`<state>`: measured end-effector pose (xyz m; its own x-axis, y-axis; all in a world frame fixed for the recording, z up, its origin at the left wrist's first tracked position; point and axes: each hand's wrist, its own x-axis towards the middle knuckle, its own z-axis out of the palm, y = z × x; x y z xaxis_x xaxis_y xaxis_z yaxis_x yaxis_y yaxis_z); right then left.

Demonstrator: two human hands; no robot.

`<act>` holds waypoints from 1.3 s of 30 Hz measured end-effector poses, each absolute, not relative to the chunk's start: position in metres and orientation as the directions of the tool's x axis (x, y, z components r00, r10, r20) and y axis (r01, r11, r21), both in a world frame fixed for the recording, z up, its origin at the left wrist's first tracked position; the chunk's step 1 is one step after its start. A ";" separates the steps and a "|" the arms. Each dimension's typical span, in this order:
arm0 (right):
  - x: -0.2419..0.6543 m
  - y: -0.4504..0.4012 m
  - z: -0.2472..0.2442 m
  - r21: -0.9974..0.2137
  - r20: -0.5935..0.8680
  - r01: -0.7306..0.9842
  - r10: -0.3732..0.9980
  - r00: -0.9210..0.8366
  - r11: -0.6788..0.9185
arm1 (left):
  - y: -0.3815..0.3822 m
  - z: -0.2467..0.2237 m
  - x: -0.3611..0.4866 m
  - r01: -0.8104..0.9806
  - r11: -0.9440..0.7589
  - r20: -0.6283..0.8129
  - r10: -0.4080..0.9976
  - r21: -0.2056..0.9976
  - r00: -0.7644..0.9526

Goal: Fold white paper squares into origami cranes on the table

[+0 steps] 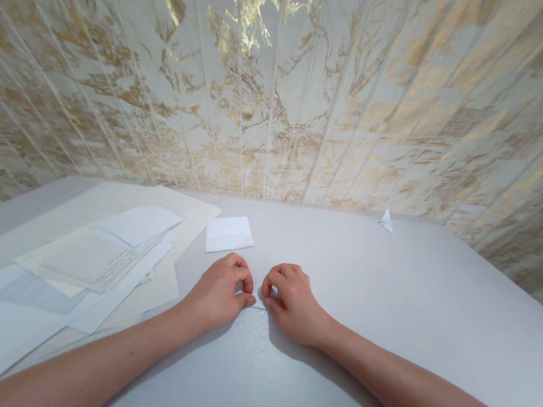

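Observation:
A small piece of white paper (258, 303) lies low on the table between my two hands, mostly hidden by the fingers. My left hand (225, 291) pinches its left end, thumb and fingertips curled together. On the right end, my right hand (294, 303) pinches in the same way. The fingertips of both hands are a short gap apart, and both hands rest close to the tabletop. Just beyond my left hand lies a flat, folded white paper (230, 235).
Overlapping loose sheets (32, 325), some with writing, cover the left side of the pale table (389, 301). A small folded paper shape (387, 221) stands near the far edge at the right. Behind the table hangs a white and gold patterned curtain (276, 96).

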<state>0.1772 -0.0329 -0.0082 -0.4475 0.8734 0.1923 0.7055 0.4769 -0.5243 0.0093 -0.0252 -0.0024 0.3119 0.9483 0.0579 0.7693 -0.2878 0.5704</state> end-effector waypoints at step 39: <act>0.176 -0.042 -0.005 -0.483 0.240 0.699 0.847 -0.474 0.528 | -0.022 0.007 -0.008 0.877 -0.260 -0.001 0.959 0.404 0.285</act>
